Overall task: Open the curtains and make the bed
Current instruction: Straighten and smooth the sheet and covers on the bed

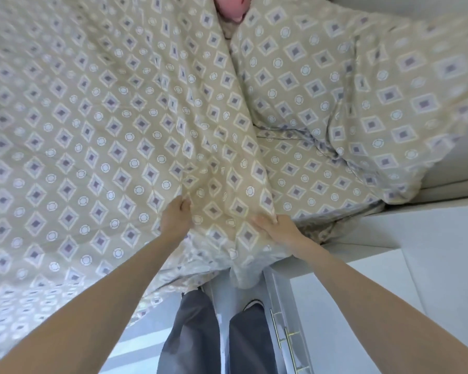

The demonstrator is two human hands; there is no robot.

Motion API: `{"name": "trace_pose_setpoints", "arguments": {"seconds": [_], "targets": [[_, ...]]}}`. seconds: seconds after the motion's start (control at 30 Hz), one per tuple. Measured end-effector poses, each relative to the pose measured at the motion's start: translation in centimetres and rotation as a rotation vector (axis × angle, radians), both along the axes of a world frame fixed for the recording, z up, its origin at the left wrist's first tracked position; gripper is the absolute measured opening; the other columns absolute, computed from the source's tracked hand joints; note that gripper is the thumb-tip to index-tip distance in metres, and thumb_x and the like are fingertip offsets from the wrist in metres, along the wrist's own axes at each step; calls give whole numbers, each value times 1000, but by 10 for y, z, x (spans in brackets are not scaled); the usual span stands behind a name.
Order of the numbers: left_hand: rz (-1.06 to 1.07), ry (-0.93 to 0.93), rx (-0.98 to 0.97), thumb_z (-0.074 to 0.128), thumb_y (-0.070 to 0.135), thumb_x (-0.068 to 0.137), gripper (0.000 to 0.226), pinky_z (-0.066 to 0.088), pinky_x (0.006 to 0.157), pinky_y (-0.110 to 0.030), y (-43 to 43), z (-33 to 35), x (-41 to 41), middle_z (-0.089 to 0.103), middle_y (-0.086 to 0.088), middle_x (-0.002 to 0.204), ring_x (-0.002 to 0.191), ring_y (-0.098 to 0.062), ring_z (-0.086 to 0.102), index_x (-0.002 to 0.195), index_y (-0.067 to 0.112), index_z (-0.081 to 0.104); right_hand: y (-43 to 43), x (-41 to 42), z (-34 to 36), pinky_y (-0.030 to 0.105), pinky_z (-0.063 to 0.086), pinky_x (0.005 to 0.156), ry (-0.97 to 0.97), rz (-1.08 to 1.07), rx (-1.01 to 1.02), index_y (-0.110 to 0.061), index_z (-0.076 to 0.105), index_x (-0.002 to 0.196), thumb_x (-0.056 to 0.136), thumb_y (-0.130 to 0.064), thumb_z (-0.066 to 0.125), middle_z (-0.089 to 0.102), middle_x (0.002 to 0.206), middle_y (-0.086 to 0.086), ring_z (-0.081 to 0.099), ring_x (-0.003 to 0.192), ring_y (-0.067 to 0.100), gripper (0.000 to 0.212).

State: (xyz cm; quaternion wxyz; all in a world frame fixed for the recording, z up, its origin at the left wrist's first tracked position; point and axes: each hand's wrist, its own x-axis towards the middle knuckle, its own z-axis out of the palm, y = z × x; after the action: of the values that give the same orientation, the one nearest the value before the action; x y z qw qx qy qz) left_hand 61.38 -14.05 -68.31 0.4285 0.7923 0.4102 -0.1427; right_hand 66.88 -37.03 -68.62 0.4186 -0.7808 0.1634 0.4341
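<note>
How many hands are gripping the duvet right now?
2: the left hand pinches the duvet near its lower edge; the right hand grips a fold beside it.

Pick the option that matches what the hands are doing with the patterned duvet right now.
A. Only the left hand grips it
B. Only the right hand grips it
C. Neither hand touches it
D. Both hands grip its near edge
D: the left hand and the right hand each have a grip on bunched fabric at the near edge of the patterned duvet, side by side.
</note>
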Motion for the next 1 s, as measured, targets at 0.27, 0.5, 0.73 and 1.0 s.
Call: {"name": "trace_pose_setpoints", "arguments": {"seconds": [0.27, 0.5, 0.73, 1.0], "targets": [[11, -244, -3, 41, 22, 99, 34, 34, 49, -28, 37, 123, 76, 39, -3, 62, 57, -21, 38, 66, 12, 35, 33, 60, 138, 40, 48, 97, 188, 84, 79, -16, 55, 131, 38, -68, 84, 66, 121, 2, 63, 110, 22, 110], [22, -314, -77, 50, 19, 94, 40, 23, 52, -29, 76, 167, 102, 31, -2, 56, 52, -18, 29, 59, 16, 29, 57, 90, 178, 33, 38, 90, -119, -29, 19, -8, 52, 119, 88, -45, 62, 57, 116, 4, 53, 107, 24, 49], [83, -253, -158, 48, 33, 97, 24, 46, 86, -32, 88, 141, 127, 64, -3, 100, 88, -24, 60, 103, 16, 65, 79, 124, 140, 31, 39, 84, -225, -37, -69, -1, 59, 116, 92, -41, 57, 61, 107, 8, 56, 103, 25, 47], [119, -86, -519, 47, 27, 98, 67, 48, 93, -36, 93, 75, 152, 48, 5, 139, 121, -21, 49, 149, 43, 7, 107, 185, 75, 22, 31, 55, -142, -172, -5, -20, 53, 117, 100, -15, 40, 52, 82, -3, 42, 64, 9, 22]]}}
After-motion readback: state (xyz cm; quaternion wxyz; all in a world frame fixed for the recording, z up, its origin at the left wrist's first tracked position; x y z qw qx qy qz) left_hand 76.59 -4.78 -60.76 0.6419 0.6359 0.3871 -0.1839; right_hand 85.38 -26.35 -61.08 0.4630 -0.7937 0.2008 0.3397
